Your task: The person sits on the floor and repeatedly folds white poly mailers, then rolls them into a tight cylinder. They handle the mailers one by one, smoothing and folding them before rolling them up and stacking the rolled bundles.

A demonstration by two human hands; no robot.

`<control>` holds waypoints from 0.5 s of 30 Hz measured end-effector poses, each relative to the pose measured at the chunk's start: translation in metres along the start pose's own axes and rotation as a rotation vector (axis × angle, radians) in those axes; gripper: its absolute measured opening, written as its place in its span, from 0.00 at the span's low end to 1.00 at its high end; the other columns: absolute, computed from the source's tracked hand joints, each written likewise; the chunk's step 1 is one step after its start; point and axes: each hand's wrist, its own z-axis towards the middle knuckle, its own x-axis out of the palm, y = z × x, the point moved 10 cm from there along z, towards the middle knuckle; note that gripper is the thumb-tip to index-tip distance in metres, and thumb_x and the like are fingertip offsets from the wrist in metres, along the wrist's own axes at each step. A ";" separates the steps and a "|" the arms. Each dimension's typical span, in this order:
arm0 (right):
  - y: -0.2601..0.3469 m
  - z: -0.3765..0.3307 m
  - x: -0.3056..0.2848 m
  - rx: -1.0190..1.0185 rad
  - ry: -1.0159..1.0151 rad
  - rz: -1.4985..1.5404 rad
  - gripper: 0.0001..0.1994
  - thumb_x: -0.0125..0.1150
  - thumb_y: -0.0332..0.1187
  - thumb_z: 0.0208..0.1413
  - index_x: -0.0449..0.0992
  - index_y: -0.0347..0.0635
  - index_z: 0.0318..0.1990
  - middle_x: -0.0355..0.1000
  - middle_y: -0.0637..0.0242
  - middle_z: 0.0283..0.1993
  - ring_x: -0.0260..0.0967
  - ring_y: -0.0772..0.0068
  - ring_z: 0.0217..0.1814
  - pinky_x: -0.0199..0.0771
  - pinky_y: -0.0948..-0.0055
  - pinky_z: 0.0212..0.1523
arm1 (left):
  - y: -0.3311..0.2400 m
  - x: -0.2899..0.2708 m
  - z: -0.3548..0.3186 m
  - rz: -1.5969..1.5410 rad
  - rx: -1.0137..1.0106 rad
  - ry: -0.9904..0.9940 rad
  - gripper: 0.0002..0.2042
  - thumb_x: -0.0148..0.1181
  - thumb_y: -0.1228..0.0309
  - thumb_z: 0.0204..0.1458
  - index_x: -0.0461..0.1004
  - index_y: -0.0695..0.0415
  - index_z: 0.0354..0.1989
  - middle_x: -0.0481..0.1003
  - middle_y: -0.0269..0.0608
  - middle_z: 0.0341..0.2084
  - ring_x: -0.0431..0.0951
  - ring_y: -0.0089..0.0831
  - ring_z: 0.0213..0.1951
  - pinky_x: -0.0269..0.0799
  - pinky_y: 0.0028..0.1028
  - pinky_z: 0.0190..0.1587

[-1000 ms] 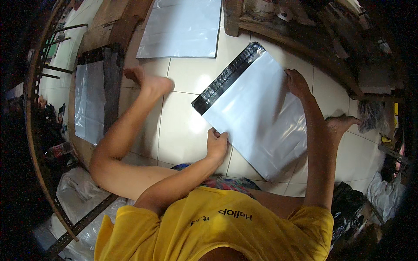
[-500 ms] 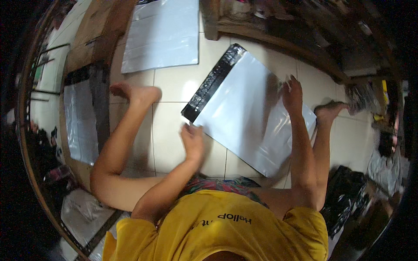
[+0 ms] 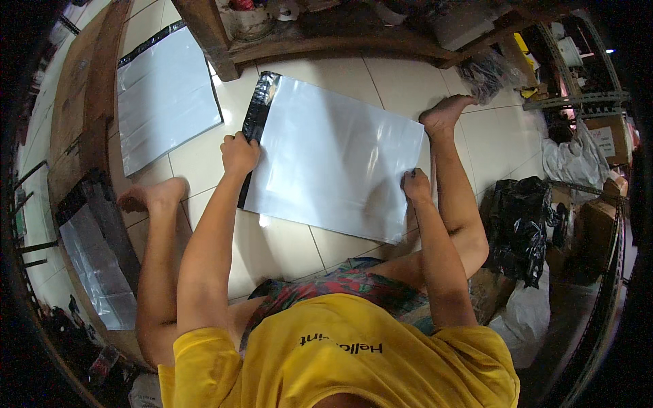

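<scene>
My body, seen from above: a yellow short-sleeved shirt [image 3: 340, 360] with a line of dark lettering across the chest; the sleeves end above the elbows, leaving both forearms bare down to my left hand [image 3: 239, 154] and my right hand [image 3: 416, 186]; no rings, watch or gloves show on either hand; below the shirt, shorts [image 3: 326, 289] in a mixed floral print of red, green and blue; both legs bare; both feet bare, without shoes or socks.

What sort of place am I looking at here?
Probably a home packing or storage room. A white mailer bag lies on the tiled floor, a second mailer beside it, with cluttered wooden shelves and cardboard boxes around.
</scene>
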 end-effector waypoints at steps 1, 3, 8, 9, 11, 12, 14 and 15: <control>0.004 0.003 0.002 -0.009 -0.005 0.007 0.19 0.56 0.37 0.55 0.74 0.27 0.46 0.75 0.35 0.45 0.73 0.36 0.52 0.71 0.47 0.56 | 0.004 -0.001 -0.001 -0.014 -0.017 -0.011 0.21 0.57 0.61 0.56 0.73 0.67 0.50 0.71 0.64 0.48 0.72 0.61 0.51 0.71 0.50 0.55; 0.003 -0.001 -0.007 -0.002 -0.030 0.024 0.18 0.57 0.36 0.54 0.75 0.27 0.45 0.76 0.36 0.43 0.73 0.35 0.50 0.72 0.47 0.54 | 0.003 0.004 0.004 -0.020 -0.018 -0.002 0.21 0.58 0.61 0.55 0.72 0.67 0.50 0.71 0.64 0.47 0.73 0.61 0.51 0.71 0.50 0.55; 0.012 -0.017 -0.022 0.074 -0.062 0.147 0.19 0.59 0.37 0.55 0.74 0.28 0.46 0.76 0.36 0.42 0.74 0.35 0.49 0.72 0.49 0.55 | 0.001 -0.002 0.006 -0.023 -0.003 -0.014 0.20 0.59 0.63 0.53 0.71 0.66 0.48 0.72 0.65 0.46 0.74 0.59 0.49 0.73 0.45 0.51; 0.017 -0.019 -0.023 0.103 -0.061 0.173 0.20 0.59 0.38 0.55 0.74 0.28 0.47 0.76 0.36 0.42 0.74 0.35 0.49 0.72 0.49 0.55 | 0.010 -0.004 0.009 -0.091 -0.014 -0.024 0.20 0.59 0.63 0.53 0.71 0.66 0.48 0.73 0.63 0.45 0.76 0.56 0.48 0.74 0.43 0.49; 0.018 -0.019 -0.022 0.115 -0.057 0.233 0.21 0.60 0.39 0.55 0.73 0.28 0.49 0.76 0.36 0.44 0.74 0.34 0.50 0.72 0.49 0.56 | 0.013 -0.004 0.012 -0.315 -0.046 0.025 0.20 0.59 0.65 0.52 0.70 0.66 0.49 0.75 0.60 0.42 0.78 0.51 0.45 0.74 0.40 0.46; 0.013 -0.022 -0.021 0.130 -0.058 0.260 0.22 0.60 0.39 0.55 0.73 0.28 0.50 0.76 0.36 0.45 0.74 0.34 0.50 0.72 0.49 0.56 | 0.007 -0.005 0.008 -0.468 -0.073 0.087 0.20 0.59 0.66 0.52 0.69 0.66 0.49 0.75 0.58 0.40 0.78 0.48 0.43 0.75 0.38 0.45; 0.007 -0.022 -0.020 0.188 -0.066 0.125 0.22 0.60 0.39 0.56 0.71 0.29 0.52 0.76 0.36 0.47 0.73 0.33 0.52 0.72 0.49 0.57 | 0.000 0.000 0.006 -0.610 -0.084 0.186 0.20 0.59 0.68 0.52 0.68 0.66 0.50 0.76 0.55 0.37 0.79 0.43 0.39 0.75 0.37 0.42; 0.006 -0.020 -0.021 0.210 -0.068 0.057 0.23 0.60 0.39 0.57 0.71 0.29 0.53 0.75 0.35 0.49 0.73 0.33 0.53 0.71 0.49 0.57 | 0.001 0.003 0.006 -0.599 -0.066 0.222 0.20 0.59 0.68 0.53 0.67 0.66 0.51 0.76 0.53 0.36 0.78 0.41 0.37 0.74 0.36 0.41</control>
